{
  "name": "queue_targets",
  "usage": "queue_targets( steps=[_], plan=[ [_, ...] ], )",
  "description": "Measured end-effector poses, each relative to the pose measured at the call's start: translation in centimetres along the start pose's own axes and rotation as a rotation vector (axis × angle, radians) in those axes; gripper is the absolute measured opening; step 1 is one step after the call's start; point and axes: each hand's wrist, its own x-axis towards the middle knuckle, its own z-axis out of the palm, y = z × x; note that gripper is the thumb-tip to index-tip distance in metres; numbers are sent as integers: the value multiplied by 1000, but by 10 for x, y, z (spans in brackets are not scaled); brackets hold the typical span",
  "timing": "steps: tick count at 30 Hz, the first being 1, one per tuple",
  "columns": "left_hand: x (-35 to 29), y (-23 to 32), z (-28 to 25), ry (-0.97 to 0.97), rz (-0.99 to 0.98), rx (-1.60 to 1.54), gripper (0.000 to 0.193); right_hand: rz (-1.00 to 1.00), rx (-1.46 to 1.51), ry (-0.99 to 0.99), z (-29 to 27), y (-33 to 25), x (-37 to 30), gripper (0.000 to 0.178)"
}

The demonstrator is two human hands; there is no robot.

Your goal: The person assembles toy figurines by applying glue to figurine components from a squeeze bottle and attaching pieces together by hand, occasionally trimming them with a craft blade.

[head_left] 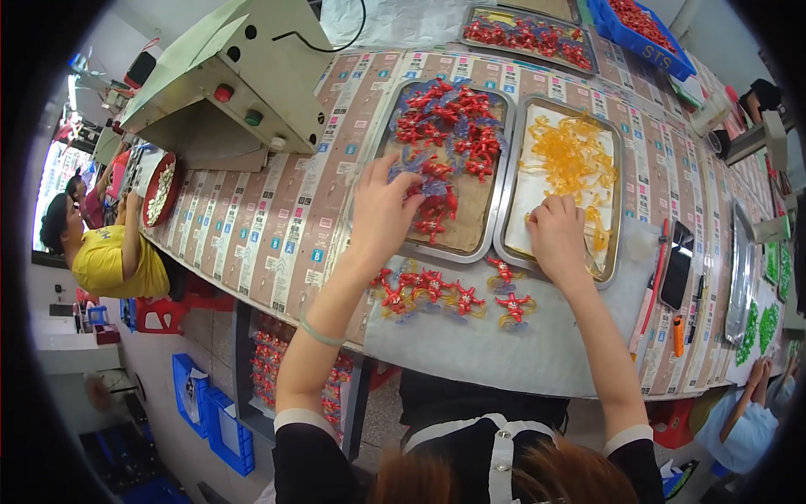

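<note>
My left hand [382,210] reaches into the left metal tray [502,168], thumb and fingers apart at a pile of red toy figures [445,122] with translucent blue parts. Its fingertips touch the near side of the pile. Over the near part of the right metal tray [620,181], my right hand [558,235] has its fingers bent and pinched together, with a bit of yellow plastic piece at the tips. Yellow translucent plastic pieces [567,151] are heaped on white paper in that tray. In front of both trays lie several red figures [428,286] with yellow and blue parts attached.
A grey-green machine [227,92] stands at the left, near a red bowl of pale pieces [161,195]. Behind are another tray of red figures [529,40] and a blue bin [646,42]. A phone [677,265] and orange cutter [678,336] lie right. Other people sit at both sides.
</note>
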Motion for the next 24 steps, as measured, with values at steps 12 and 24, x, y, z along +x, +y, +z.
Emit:
queue_targets(
  steps=[12, 24],
  plan=[
    [4, 7, 12, 266, 2, -88, 13, 472, 960, 315, -22, 13, -24, 11],
    [4, 17, 8, 237, 3, 48, 11, 284, 580, 476, -49, -10, -48, 5]
  ],
)
